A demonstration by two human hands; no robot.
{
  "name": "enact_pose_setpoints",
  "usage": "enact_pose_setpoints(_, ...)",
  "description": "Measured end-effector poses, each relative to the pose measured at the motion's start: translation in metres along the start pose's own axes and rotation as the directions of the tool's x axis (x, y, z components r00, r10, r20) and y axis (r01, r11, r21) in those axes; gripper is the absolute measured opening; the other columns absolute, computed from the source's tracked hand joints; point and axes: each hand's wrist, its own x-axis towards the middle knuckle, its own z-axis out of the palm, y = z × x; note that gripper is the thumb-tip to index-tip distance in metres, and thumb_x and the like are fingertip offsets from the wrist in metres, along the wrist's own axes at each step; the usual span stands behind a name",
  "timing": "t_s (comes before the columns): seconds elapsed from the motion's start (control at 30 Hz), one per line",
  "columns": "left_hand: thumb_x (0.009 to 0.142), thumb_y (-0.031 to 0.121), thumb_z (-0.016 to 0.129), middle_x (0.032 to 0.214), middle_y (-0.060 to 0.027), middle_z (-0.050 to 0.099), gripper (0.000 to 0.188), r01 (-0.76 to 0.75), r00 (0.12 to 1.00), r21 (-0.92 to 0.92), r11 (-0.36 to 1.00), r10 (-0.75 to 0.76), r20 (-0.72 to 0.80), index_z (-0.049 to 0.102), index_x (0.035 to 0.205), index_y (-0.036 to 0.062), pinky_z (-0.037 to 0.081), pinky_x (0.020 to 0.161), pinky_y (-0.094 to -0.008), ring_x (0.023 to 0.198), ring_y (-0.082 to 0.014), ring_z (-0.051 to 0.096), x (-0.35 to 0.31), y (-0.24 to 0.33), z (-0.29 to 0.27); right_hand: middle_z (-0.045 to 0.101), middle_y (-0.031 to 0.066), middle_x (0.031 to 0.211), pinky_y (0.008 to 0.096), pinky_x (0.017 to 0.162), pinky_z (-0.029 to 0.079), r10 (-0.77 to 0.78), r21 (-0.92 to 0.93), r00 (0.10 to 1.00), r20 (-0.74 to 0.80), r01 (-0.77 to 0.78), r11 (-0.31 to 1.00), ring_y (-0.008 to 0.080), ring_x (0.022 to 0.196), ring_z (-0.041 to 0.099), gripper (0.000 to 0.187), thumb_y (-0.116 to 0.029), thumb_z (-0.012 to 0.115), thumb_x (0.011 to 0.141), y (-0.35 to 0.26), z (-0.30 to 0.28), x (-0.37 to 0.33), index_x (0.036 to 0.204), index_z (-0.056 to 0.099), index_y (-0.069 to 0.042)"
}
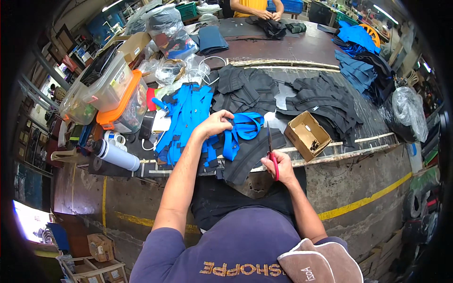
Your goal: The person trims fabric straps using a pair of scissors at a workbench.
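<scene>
My left hand (216,123) is closed on a loop of bright blue strap (247,126), held above the table near its front edge. My right hand (281,167) grips red-handled scissors (271,146), their dark blades pointing away from me, a short way to the right of the strap. Whether the blades are apart is hard to tell. Under and beside the strap lies a curved black fabric piece (250,158). Left of my left hand, several blue strap pieces (188,111) with dark ends are spread in a pile.
Black fabric pieces with zippers (321,101) lie beyond my hands. An open cardboard box (307,137) stands right of the scissors. Leftward are a bottle (115,154), a mug (114,139) and an orange-lidded plastic bin (123,106). Across the table, a person in yellow (257,7) handles dark fabric.
</scene>
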Motion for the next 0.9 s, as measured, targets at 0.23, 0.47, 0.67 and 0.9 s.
enact_pose_setpoints(0.23, 0.081, 0.006, 0.07, 0.089, -0.0043, 0.072, 0.025, -0.001, 1.0, 0.298, 0.955, 0.007, -0.021, 0.074, 0.105, 0.0009, 0.053, 0.075, -0.0283, 0.08, -0.0119, 0.065, 0.029, -0.001, -0.003, 0.058, -0.0045, 0.065, 0.0206, 0.05, 0.041, 0.107, 0.084, 0.993, 0.054, -0.111, 0.99, 0.0029, 0.056, 0.053, 0.032, -0.026, 0.079, 0.092, -0.021, 0.03, 0.009, 0.077, 0.057, -0.009)
enact_pose_setpoints(0.47, 0.085, -0.001, 0.061, 0.098, -0.0041, 0.074, 0.026, -0.393, 0.916, 0.255, 0.884, 0.402, 0.018, 0.074, 0.107, -0.0007, 0.054, 0.079, -0.028, 0.087, -0.0108, 0.066, 0.021, 0.097, -0.031, 0.068, 0.0045, 0.08, 0.0303, 0.068, 0.052, -0.013, -0.208, 0.999, -0.037, 0.005, 0.978, 0.0121, 0.074, 0.063, 0.033, -0.031, 0.077, 0.092, 0.008, 0.043, 0.069, 0.092, 0.061, -0.002)
enact_pose_setpoints(0.67, 0.091, 0.002, 0.064, 0.109, -0.0039, 0.073, 0.028, -0.502, 0.859, 0.302, 0.811, 0.509, 0.061, 0.073, 0.117, 0.0005, 0.053, 0.091, -0.0277, 0.1, -0.0101, 0.065, -0.004, 0.173, -0.052, 0.066, 0.0006, 0.085, 0.0265, 0.066, 0.05, -0.102, 0.018, 0.975, -0.2, 0.107, 0.994, 0.0074, 0.075, 0.059, 0.026, -0.021, 0.078, 0.092, 0.019, 0.007, 0.146, 0.096, 0.062, -0.001)
enact_pose_setpoints(0.9, 0.089, 0.0, 0.068, 0.13, -0.0077, 0.068, 0.047, -0.442, 0.843, 0.05, 0.896, 0.395, 0.365, 0.063, 0.136, 0.0, 0.048, 0.104, -0.0288, 0.119, -0.0133, 0.062, -0.028, 0.135, -0.06, 0.057, -0.0054, 0.069, 0.021, 0.052, 0.041, 0.067, 0.164, 0.997, 0.024, -0.07, 0.984, 0.0032, 0.059, 0.055, 0.023, -0.023, 0.077, 0.093, -0.033, -0.018, 0.055, 0.087, 0.06, -0.008)
